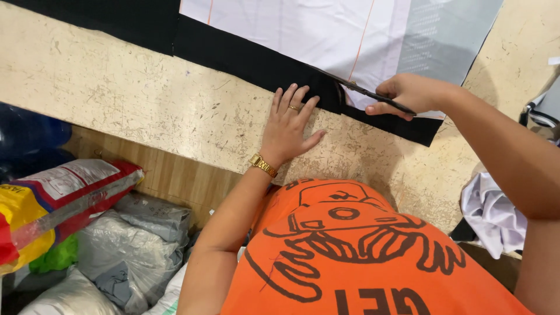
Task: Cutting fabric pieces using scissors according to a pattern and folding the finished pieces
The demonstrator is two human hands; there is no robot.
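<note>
My left hand (289, 125) lies flat with fingers spread on the worn beige table (146, 99), its fingertips pressing the near edge of a black fabric (245, 55). It wears a gold ring and a gold watch. My right hand (408, 93) grips black scissors (364, 91), whose blades point left into the black fabric just beside my left fingertips. A white paper pattern (303, 26) with thin orange lines lies on top of the fabric.
A crumpled pale cloth (493, 213) lies at the table's right edge. Below the table on the left sit grey plastic bags (134, 239), a red, yellow and white sack (64, 195) and a dark blue object (29, 137). My orange printed shirt fills the bottom.
</note>
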